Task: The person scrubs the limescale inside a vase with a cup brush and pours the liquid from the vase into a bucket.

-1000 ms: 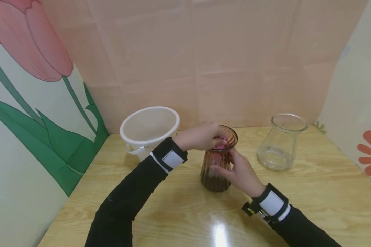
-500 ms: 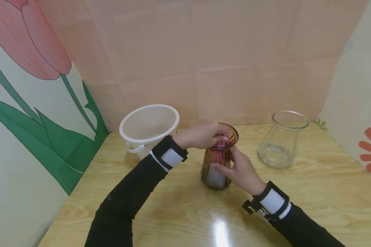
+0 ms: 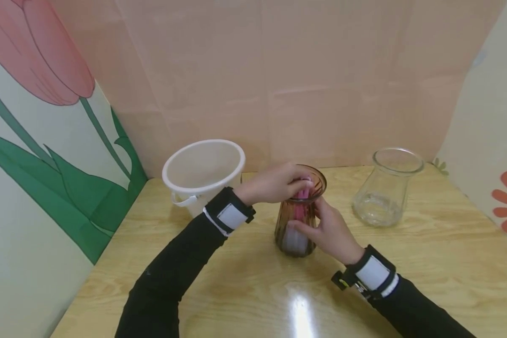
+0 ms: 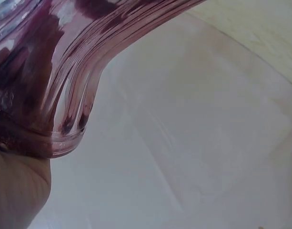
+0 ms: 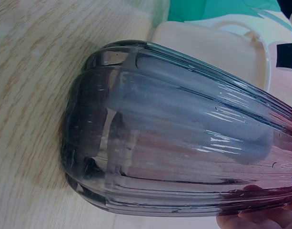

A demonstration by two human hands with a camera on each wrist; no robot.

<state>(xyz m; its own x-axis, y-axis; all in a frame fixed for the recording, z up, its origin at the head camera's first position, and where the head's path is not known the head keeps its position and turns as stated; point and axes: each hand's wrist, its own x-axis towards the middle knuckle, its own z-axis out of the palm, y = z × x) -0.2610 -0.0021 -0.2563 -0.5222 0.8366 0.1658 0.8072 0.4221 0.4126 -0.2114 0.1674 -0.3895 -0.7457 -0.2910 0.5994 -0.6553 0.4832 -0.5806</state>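
A ribbed, reddish-purple glass vase [image 3: 282, 230] stands on the table, slightly tilted at most. My right hand [image 3: 334, 235] grips its side, thumb on the front. My left hand [image 3: 274, 184] is at the vase mouth, fingers inside the rim, pinching the pink handle [image 3: 303, 193] of a bottle brush. Through the glass the brush's pale, thick head [image 5: 198, 114] shows low inside the vase in the right wrist view; its texture is blurred. The left wrist view has the vase rim [image 4: 65, 143] over my left hand [image 4: 17, 186], whose fingertips are hidden by the glass.
A white bucket [image 3: 203, 191] with a handle stands at the back left, close to my left wrist. To the right is a clear glass vase [image 3: 378, 211]. The wooden table [image 3: 245, 291] meets a pinkish covered wall [image 3: 270, 94] behind.
The pale brush head has come into view low inside the vase, and more of the pink handle shows at the mouth. Both hands stay at the vase; the head view has tilted slightly.
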